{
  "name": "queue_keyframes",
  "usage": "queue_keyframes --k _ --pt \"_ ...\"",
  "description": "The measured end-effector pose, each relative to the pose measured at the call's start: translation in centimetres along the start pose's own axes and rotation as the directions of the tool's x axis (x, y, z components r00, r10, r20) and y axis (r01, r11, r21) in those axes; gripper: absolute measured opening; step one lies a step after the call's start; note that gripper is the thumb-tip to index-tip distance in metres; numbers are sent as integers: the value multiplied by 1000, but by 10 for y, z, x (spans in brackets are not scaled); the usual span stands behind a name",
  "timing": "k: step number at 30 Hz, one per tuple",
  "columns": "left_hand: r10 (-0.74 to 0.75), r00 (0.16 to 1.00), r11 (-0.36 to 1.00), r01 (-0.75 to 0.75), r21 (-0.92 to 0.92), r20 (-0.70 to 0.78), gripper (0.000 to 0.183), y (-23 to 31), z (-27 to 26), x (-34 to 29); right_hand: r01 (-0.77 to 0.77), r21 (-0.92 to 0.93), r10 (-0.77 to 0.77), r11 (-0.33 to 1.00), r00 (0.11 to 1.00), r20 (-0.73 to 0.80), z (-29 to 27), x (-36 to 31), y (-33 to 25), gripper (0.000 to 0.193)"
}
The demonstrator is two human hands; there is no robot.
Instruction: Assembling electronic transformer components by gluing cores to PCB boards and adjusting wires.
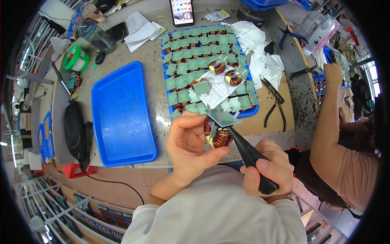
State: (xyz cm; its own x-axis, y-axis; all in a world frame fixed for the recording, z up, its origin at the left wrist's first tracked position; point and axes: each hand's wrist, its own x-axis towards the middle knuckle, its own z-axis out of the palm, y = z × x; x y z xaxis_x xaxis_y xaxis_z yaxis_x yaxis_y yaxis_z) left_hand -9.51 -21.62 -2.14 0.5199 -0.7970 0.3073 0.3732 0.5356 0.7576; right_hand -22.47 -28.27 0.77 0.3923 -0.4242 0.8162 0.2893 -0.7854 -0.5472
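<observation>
My left hand (189,144) pinches a copper-wound toroidal coil (222,137) by its edges, with a flat green plate (222,118) on its upper side and thin wire leads sticking up from it. In my right hand (271,166) is a black tapered tool (248,152) with a textured surface, its kind unclear. The tool's narrow tip meets the coil just under the plate's edge. Beyond my hands, a blue tray (255,110) holds rows of similar coils with green plates. A printed sheet (215,91) and a few loose coils (233,78) lie on top of them.
A second blue tray (152,150), with nothing in it, stands at left. Black-handled pliers (276,112) rest on cardboard right of the full tray, near white cloth (264,67). A phone (182,12) and green tub (76,59) are farther back. Another person's arm (329,110) reaches in at right.
</observation>
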Motion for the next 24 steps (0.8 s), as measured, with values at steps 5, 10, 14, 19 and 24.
queue_keyframes --k 5,10,14,19,24 --pt "-14 1000 1000 14 -2 -1 57 1 -3 -2 -22 -5 22 1000 1000 10 0 0 -1 35" --pt "-36 999 999 36 6 -24 58 2 -6 -3 18 -16 -18 1000 1000 -12 3 0 0 34" --pt "-84 994 996 85 9 -70 58 3 -6 -5 32 -22 -33 999 998 -56 7 0 1 34" --pt "-84 994 996 84 -9 -65 58 5 -5 -5 79 -7 -79 997 995 -66 10 0 2 31" --pt "-142 985 988 135 -74 -101 58 4 -5 -7 87 -31 -90 996 992 -89 11 0 4 31"
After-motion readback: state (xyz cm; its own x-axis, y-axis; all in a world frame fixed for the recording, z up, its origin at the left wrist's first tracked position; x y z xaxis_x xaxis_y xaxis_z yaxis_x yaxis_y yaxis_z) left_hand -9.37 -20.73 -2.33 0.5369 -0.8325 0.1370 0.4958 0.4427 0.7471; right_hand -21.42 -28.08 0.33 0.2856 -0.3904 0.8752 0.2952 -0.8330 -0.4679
